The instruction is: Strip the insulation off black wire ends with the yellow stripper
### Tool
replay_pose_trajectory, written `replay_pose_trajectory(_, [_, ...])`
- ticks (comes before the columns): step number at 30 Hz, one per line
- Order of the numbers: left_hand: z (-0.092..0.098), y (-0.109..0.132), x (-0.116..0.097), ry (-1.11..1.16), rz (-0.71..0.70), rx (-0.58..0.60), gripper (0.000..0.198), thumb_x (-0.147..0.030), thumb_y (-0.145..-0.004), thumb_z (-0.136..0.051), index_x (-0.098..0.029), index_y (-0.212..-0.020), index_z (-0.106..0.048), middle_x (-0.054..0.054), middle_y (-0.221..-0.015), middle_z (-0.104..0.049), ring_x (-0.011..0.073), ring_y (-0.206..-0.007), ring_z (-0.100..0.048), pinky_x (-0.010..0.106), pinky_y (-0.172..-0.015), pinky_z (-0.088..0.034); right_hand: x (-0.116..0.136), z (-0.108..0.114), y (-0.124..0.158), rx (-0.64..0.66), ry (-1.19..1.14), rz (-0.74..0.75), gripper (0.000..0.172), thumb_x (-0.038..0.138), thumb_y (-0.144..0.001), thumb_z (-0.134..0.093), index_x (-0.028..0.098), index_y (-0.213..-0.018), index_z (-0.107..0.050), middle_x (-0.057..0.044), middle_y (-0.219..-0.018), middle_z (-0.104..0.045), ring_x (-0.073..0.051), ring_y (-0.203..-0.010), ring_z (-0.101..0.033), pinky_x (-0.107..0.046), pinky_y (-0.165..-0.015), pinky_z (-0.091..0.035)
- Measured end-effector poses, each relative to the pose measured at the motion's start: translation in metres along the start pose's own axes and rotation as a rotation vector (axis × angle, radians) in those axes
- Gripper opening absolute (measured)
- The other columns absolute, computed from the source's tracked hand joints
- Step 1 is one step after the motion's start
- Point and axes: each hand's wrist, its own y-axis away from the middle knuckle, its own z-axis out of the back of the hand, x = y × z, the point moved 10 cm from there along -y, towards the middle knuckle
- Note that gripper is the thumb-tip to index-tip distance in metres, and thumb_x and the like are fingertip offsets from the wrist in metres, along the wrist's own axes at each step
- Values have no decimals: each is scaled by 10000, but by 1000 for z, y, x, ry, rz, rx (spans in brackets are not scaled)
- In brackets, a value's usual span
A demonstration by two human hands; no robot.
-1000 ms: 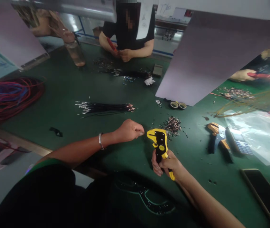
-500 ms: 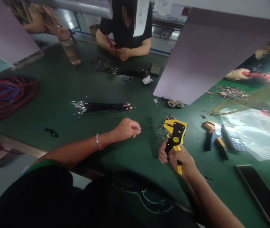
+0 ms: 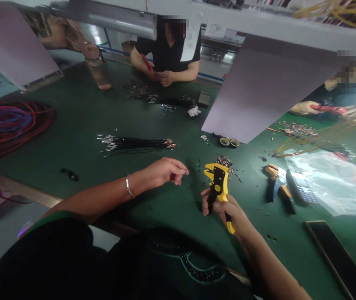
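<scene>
My right hand (image 3: 226,208) is closed round the handles of a yellow and black wire stripper (image 3: 216,182), held upright with its jaws pointing away from me. My left hand (image 3: 164,171) hovers just left of the tool over the green table (image 3: 71,125). Its fingers are loosely stretched toward the stripper and I see nothing in them. A small pile of cut wire bits (image 3: 225,161) lies right behind the stripper's head. A bundle of black wires with bare metal ends (image 3: 134,143) lies flat beyond my left hand.
An orange-handled tool (image 3: 274,183), a keypad device (image 3: 300,186) and a clear plastic bag (image 3: 331,179) lie to the right, with a dark phone (image 3: 337,254) nearer. Two tape rolls (image 3: 229,142) sit behind. Coiled red and blue wire (image 3: 9,121) fills the left. A person (image 3: 168,54) works opposite.
My left hand has loosened from a pinch on a thin wire to stretched fingers. My right hand has swung the stripper out to the right and back toward my left hand.
</scene>
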Motion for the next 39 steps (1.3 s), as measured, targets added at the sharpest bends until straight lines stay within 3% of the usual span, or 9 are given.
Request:
replay_pose_trajectory(5, [-2,2,-3,-6,-6,19,75,-98,-705,-673,-84,-775,-695,25,-493,-590,132,-467,-556,324,-599,-437,-1,-2,1,12,45,-19,356,265,-690,-585,144,-1025,-607,-48,-748,-640,-201,-616,-590,-374,-623,-476])
replay_pose_trajectory(8, [-4,3,-8,5,-22,39,154,-106,-715,-673,-81,-863,-707,9,-461,-576,134,-467,-551,333,-623,-444,2,4,4,-53,178,-38,363,281,-694,-584,145,-1031,-596,-41,-745,-627,-187,-603,-571,-354,-620,-462])
replay_pose_trajectory(11, [-2,3,-13,15,-47,44,179,-114,-713,-684,-83,-888,-712,4,-458,-579,125,-458,-536,349,-647,-453,15,6,9,-137,473,-20,336,284,-701,-587,161,-1013,-591,-30,-773,-611,-173,-643,-546,-320,-630,-439])
replay_pose_trajectory(15, [-1,4,-18,47,-80,74,184,-120,-718,-687,-84,-897,-710,5,-475,-588,118,-466,-532,357,-663,-451,30,-6,15,-152,899,39,233,301,-736,-539,166,-917,-597,-30,-756,-607,-172,-650,-530,-295,-592,-410])
replay_pose_trajectory(20, [1,6,-20,78,-100,87,252,-129,-744,-671,-89,-992,-693,9,-507,-603,119,-492,-545,350,-681,-441,29,-19,17,-186,1294,143,380,271,-721,-575,153,-1082,-593,-89,-906,-671,-215,-730,-607,-339,-672,-465])
replay_pose_trajectory(26, [-1,8,-20,111,-85,103,298,-116,-763,-676,-93,-1060,-678,1,-517,-590,105,-512,-523,360,-712,-433,22,-43,19,-142,1684,283,331,256,-737,-635,147,-1049,-620,-124,-917,-658,-295,-851,-597,-409,-756,-462])
replay_pose_trajectory(33, [-7,7,-11,110,-38,128,288,-96,-757,-665,-82,-1044,-684,-2,-525,-585,96,-499,-516,359,-705,-431,24,-53,23,-56,1737,268,205,313,-785,-636,170,-932,-640,-125,-919,-648,-288,-815,-582,-392,-678,-461])
replay_pose_trajectory(36, [-11,9,-6,79,-23,140,298,-110,-759,-670,-78,-1055,-682,2,-521,-596,105,-491,-534,352,-698,-434,30,-53,22,-15,1621,267,179,284,-816,-615,181,-958,-651,-116,-939,-671,-281,-851,-615,-391,-703,-490])
replay_pose_trajectory(39, [-18,11,-1,47,5,152,299,-109,-750,-669,-69,-1046,-684,3,-504,-594,114,-491,-550,341,-684,-439,50,-51,18,-50,1388,356,171,263,-888,-543,189,-994,-656,-104,-940,-699,-240,-851,-653,-380,-741,-523])
